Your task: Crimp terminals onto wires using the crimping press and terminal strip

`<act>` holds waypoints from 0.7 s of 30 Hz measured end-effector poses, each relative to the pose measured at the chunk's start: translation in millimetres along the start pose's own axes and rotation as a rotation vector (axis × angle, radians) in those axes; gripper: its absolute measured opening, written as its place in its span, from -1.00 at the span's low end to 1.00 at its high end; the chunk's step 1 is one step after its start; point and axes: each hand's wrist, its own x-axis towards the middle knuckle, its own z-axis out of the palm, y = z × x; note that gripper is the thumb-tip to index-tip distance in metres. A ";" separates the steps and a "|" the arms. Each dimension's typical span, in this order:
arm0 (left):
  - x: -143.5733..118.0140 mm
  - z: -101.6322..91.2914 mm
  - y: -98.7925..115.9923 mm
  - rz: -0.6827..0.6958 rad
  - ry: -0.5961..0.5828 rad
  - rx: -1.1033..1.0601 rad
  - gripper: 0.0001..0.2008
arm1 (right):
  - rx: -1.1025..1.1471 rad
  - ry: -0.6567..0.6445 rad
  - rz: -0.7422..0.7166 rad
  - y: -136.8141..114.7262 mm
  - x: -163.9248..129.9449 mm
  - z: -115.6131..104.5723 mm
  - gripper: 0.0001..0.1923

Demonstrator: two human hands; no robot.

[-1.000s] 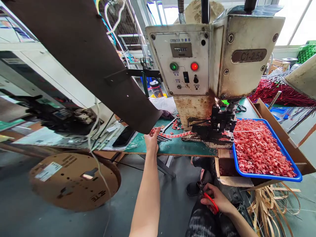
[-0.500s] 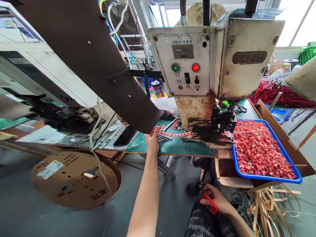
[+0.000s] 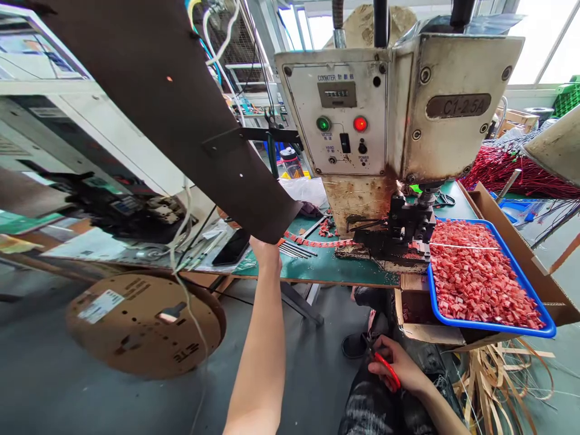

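Note:
My left hand reaches up to the lower end of a dark curved guide sheet. Its fingers are hidden behind that sheet, so their grip cannot be seen. A strip of red pieces runs from beside the sheet to the black tooling of the press. Low over my lap, my right hand is closed on scissors with red handles, their dark blades pointing up and left. From the press, a thin white strip stretches rightward over the red pieces.
A blue tray heaped with small red pieces rests on a cardboard box at right. Thin metal rods and a black phone lie on the green table. A large cardboard reel hangs at lower left.
My left hand has moved slightly left and behind the guide sheet, and its fingers no longer show at the red strip. The white strip's free end sits lower and farther right. My right hand stays put.

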 end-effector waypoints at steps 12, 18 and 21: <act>-3.2 1.3 6.1 0.040 0.075 0.035 -0.75 | 0.041 0.010 0.005 -4.9 -2.1 1.6 -0.32; -10.0 -5.4 -4.1 -0.128 0.026 0.115 -0.77 | 0.039 0.000 -0.006 -5.3 -1.7 1.5 -0.32; -13.8 -9.2 -9.2 -0.156 -0.016 0.136 -0.74 | 0.041 -0.003 -0.005 -5.1 -1.8 1.1 -0.31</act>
